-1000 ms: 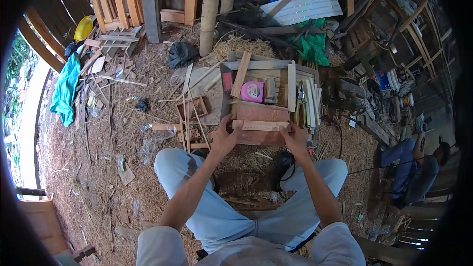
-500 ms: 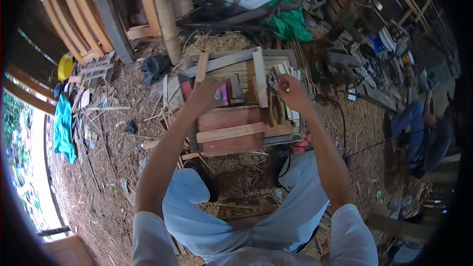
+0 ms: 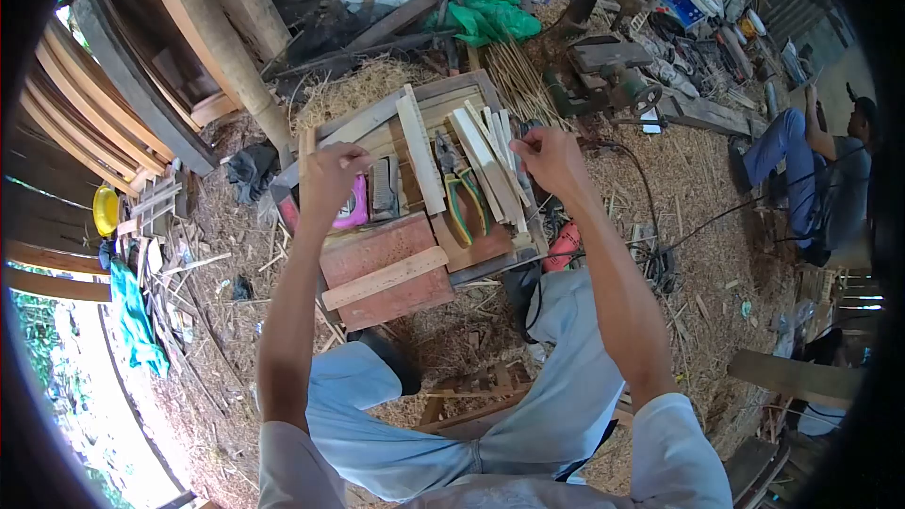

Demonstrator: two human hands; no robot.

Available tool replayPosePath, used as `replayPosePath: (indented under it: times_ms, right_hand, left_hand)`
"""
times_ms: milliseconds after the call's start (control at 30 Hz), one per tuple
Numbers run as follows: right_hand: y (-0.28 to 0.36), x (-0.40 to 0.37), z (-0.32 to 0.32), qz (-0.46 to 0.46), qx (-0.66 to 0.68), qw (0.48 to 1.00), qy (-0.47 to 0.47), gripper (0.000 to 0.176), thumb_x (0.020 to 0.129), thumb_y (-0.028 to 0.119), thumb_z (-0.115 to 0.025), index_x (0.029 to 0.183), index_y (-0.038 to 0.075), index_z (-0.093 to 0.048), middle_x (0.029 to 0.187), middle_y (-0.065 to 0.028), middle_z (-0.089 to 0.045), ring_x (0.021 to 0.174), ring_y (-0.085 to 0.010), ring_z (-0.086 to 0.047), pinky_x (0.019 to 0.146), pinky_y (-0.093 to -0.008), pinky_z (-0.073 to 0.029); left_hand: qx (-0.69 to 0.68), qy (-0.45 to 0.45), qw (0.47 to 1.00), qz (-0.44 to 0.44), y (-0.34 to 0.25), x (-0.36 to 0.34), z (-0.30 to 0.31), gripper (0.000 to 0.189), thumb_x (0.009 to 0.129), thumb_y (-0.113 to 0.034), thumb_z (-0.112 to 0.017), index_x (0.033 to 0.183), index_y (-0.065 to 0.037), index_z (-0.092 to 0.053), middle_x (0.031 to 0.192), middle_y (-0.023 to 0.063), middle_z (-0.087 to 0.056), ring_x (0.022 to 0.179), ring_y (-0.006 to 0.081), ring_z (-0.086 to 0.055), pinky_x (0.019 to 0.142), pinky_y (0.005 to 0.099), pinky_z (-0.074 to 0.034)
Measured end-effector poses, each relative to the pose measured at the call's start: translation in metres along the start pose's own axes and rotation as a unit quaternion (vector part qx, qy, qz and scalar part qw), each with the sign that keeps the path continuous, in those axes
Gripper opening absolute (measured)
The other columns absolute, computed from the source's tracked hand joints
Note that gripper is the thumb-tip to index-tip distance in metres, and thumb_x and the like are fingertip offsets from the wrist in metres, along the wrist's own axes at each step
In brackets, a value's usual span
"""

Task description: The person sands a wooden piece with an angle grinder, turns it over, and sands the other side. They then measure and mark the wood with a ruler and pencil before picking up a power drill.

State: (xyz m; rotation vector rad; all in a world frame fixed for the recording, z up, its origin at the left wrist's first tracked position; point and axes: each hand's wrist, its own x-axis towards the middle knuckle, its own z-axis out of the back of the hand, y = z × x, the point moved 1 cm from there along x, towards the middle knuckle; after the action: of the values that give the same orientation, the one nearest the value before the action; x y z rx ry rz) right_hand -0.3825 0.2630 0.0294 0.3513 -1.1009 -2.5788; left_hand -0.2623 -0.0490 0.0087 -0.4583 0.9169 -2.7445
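Observation:
My left hand is closed around a thin wooden strip that sticks up past my fingers, just above a pink tape measure on the low wooden workbench. My right hand hovers at the far right end of several pale slats, thumb and fingers pinched together; what they pinch is too small to make out. Green-and-yellow-handled pliers lie between my hands. A light batten rests across the bench's red board.
Another person in blue trousers sits at the right. A grey machine and a cable lie beyond the bench, a red power tool beside my right knee. Planks, a post and straw surround the bench.
Both hands left the near batten and reached to the far side of the bench. The left hand took up the thin strip; the right moved to the slats' end. My view swung left.

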Motion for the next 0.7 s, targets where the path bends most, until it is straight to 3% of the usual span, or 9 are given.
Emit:
replayPosePath:
  times_ms: [67, 100, 133, 200, 267, 367, 433, 500, 700]
  right_hand:
    - [0.011, -0.013, -0.002, 0.072, -0.065, 0.995, -0.032, 0.026, 0.080, 0.025, -0.072, 0.090, 0.002, -0.067, 0.074, -0.0160, -0.068, 0.076, -0.0301, -0.068, 0.067, -0.0400, -0.052]
    - [0.016, -0.020, -0.007, 0.071, -0.062, 0.995, -0.031, 0.026, 0.080, 0.025, -0.072, 0.090, 0.002, -0.067, 0.074, -0.0160, -0.068, 0.076, -0.0301, -0.068, 0.067, -0.0400, -0.052]
    - [0.023, -0.029, -0.016, 0.087, -0.054, 0.994, 0.034, 0.032, 0.079, 0.027, -0.073, 0.095, 0.002, -0.062, 0.078, -0.0159, -0.066, 0.076, -0.0311, -0.066, 0.067, -0.0408, -0.050]
    - [0.030, -0.047, -0.037, 0.103, -0.042, 0.989, 0.099, 0.038, 0.077, 0.028, -0.075, 0.099, 0.001, -0.058, 0.083, -0.0158, -0.065, 0.076, -0.0321, -0.064, 0.067, -0.0417, -0.049]
    - [0.032, -0.062, -0.058, 0.192, -0.154, 0.967, 0.061, 0.052, 0.074, 0.028, -0.077, 0.111, 0.005, -0.049, 0.098, -0.0193, -0.058, 0.087, -0.0364, -0.063, 0.072, -0.0452, -0.049]
    - [0.028, -0.058, -0.063, 0.163, -0.186, 0.962, 0.111, 0.055, 0.074, 0.026, -0.076, 0.114, 0.008, -0.044, 0.104, -0.0210, -0.051, 0.093, -0.0405, -0.059, 0.076, -0.0487, -0.049]
    - [0.024, -0.051, -0.059, 0.148, -0.163, 0.967, 0.129, 0.048, 0.075, 0.022, -0.074, 0.110, 0.006, -0.045, 0.100, -0.0198, -0.051, 0.089, -0.0408, -0.060, 0.076, -0.0495, -0.049]
    - [0.020, -0.052, -0.052, 0.179, -0.190, 0.963, 0.067, 0.042, 0.077, 0.019, -0.071, 0.108, 0.005, -0.046, 0.099, -0.0200, -0.053, 0.090, -0.0409, -0.060, 0.076, -0.0498, -0.049]
    - [0.017, -0.047, -0.049, 0.142, -0.185, 0.969, 0.082, 0.037, 0.079, 0.019, -0.070, 0.105, 0.004, -0.048, 0.095, -0.0182, -0.059, 0.090, -0.0391, -0.061, 0.076, -0.0494, -0.050]
  left_hand:
    - [0.006, 0.043, 0.998, -0.038, -0.051, -0.022, 0.006, 0.030, 0.078, -0.019, -0.072, 0.100, 0.000, -0.066, 0.090, 0.0122, -0.069, 0.080, 0.0254, -0.066, 0.074, 0.0357, -0.049]
    - [0.090, 0.084, 0.987, -0.100, -0.063, -0.042, 0.000, 0.047, 0.072, -0.026, -0.076, 0.112, -0.005, -0.062, 0.106, 0.0147, -0.063, 0.096, 0.0290, -0.060, 0.085, 0.0403, -0.045]
    - [0.173, 0.123, 0.964, -0.160, -0.074, -0.066, -0.006, 0.066, 0.066, -0.032, -0.081, 0.123, -0.009, -0.057, 0.123, 0.0173, -0.058, 0.113, 0.0327, -0.055, 0.095, 0.0448, -0.041]
    - [0.171, 0.189, 0.955, -0.151, -0.101, -0.115, -0.016, 0.099, 0.055, -0.043, -0.083, 0.140, -0.018, -0.040, 0.151, 0.0208, -0.022, 0.137, 0.0415, -0.022, 0.106, 0.0578, -0.022]
    - [0.204, 0.222, 0.940, -0.159, -0.094, -0.126, -0.016, 0.100, 0.052, -0.044, -0.083, 0.139, -0.018, -0.042, 0.151, 0.0217, -0.020, 0.137, 0.0432, -0.021, 0.107, 0.0588, -0.021]
    - [0.250, 0.275, 0.914, -0.164, -0.092, -0.126, -0.012, 0.100, 0.049, -0.044, -0.084, 0.137, -0.018, -0.044, 0.151, 0.0218, -0.019, 0.137, 0.0441, -0.020, 0.107, 0.0601, -0.020]
    - [0.267, 0.296, 0.904, -0.157, -0.090, -0.121, -0.005, 0.100, 0.048, -0.043, -0.085, 0.136, -0.018, -0.045, 0.151, 0.0210, -0.019, 0.137, 0.0433, -0.021, 0.107, 0.0604, -0.020]
    - [0.172, 0.301, 0.923, -0.169, -0.082, -0.118, 0.010, 0.098, 0.041, -0.032, -0.087, 0.130, -0.018, -0.048, 0.147, 0.0185, -0.021, 0.137, 0.0428, -0.021, 0.107, 0.0610, -0.022]
    - [0.097, 0.258, 0.946, -0.169, -0.081, -0.111, 0.043, 0.096, 0.042, -0.032, -0.086, 0.129, -0.019, -0.047, 0.145, 0.0172, -0.026, 0.135, 0.0402, -0.026, 0.107, 0.0560, -0.024]
